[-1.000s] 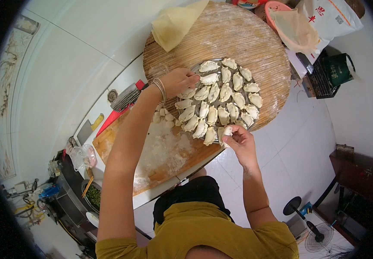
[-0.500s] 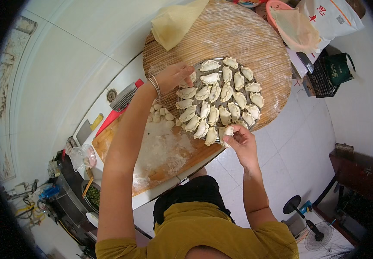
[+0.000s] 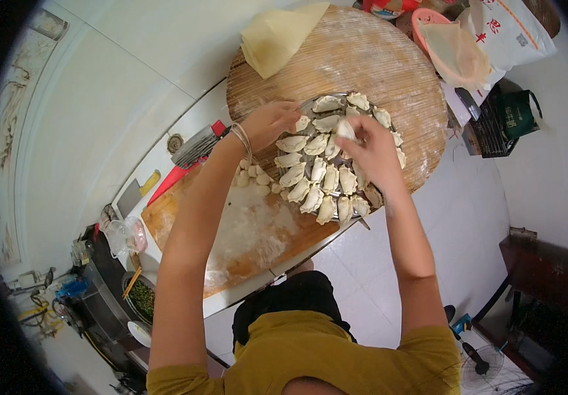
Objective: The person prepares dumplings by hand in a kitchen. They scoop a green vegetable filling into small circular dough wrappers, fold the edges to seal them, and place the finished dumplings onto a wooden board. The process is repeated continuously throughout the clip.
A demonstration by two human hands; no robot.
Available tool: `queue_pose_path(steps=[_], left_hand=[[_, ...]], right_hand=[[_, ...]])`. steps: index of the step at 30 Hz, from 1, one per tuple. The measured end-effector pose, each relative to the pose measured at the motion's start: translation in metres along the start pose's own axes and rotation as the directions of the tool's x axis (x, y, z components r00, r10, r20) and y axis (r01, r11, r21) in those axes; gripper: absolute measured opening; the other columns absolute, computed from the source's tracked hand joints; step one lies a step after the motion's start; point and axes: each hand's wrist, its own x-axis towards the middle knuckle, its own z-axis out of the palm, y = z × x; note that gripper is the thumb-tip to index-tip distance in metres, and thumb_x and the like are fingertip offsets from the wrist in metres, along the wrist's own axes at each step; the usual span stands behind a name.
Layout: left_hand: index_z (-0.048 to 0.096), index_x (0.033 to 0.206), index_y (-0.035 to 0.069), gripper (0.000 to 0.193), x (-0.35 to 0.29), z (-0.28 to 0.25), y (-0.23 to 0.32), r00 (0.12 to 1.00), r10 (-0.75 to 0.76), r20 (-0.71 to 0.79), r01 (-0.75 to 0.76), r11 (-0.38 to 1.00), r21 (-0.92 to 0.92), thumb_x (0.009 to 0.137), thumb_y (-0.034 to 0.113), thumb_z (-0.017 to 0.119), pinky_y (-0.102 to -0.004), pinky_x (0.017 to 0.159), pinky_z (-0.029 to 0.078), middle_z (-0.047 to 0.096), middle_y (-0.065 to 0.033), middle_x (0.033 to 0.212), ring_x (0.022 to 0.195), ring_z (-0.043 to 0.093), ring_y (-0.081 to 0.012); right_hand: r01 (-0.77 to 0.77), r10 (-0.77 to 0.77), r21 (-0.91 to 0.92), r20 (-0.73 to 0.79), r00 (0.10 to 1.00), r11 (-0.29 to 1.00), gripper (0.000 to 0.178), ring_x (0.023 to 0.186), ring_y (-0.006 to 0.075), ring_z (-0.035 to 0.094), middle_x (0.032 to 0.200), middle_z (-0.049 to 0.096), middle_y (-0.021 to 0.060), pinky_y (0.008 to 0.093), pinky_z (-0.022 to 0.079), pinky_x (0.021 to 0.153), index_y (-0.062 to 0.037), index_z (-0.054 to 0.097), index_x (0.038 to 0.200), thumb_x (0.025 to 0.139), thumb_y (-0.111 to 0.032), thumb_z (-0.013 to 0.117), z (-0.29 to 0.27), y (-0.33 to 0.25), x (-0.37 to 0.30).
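A round metal tray [image 3: 335, 219] full of pleated raw dumplings [image 3: 317, 144] rests on a large round reed mat [image 3: 376, 46]. Above the tray's middle, my right hand [image 3: 374, 150] pinches one dumpling [image 3: 345, 130] between thumb and fingers. My left hand [image 3: 272, 124] reaches to the tray's left edge, its fingers stretched loosely beside a dumpling [image 3: 302, 123] and holding nothing visible. Small dough pieces [image 3: 249, 172] lie below my left wrist, on a floured wooden board [image 3: 251, 227].
A folded yellowish cloth [image 3: 277, 43] lies at the mat's far left. A cleaver [image 3: 128, 197] and a red-handled tool [image 3: 169, 186] lie left of the board. A bowl of green filling with chopsticks [image 3: 140, 299] stands lower left. A pink basket [image 3: 455, 56] sits far right.
My right hand has moved from the tray's near edge up over its middle, carrying the dumpling. My left hand stays by the left edge. The whole view has shifted slightly.
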Motion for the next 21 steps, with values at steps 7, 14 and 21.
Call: queue_pose_path(steps=[7,14,21], left_hand=[[0.059,0.099,0.0,0.026,-0.006,0.003,0.003,0.97,-0.078,-0.23,0.093,0.994,0.057,0.09,0.023,0.05,-0.0322,0.087,0.042,0.061,-0.0124,0.098,0.1,0.056,-0.0237],[0.057,0.107,0.006,0.03,0.063,0.029,0.013,0.943,0.208,-0.261,-0.1,0.922,0.374,0.079,0.015,0.059,-0.0367,0.086,0.044,0.057,-0.0123,0.103,0.098,0.054,-0.0317],[0.056,0.111,0.009,0.043,0.092,0.046,0.022,0.988,0.072,-0.134,0.012,0.84,0.542,0.069,0.007,0.066,-0.0391,0.092,0.042,0.053,-0.0107,0.112,0.107,0.049,-0.0314]], right_hand=[[0.106,-0.103,-0.152,0.029,0.994,0.983,0.025,0.063,0.0165,0.057,0.076,0.064,0.0093,0.0294,0.047,0.061,-0.0003,0.063,0.089,0.07,-0.011,0.074,0.001,0.015,0.094],[0.026,-0.026,-0.016,-0.06,0.998,1.0,0.023,0.065,0.0103,0.056,0.078,0.063,0.0049,0.0248,0.046,0.06,0.0013,0.063,0.089,0.07,-0.007,0.073,-0.032,0.034,0.085],[-0.064,0.061,-0.029,-0.092,0.994,0.998,0.023,0.066,0.0096,0.055,0.078,0.063,0.0046,0.0246,0.046,0.061,0.0015,0.061,0.092,0.072,-0.005,0.072,-0.047,0.038,0.056]])
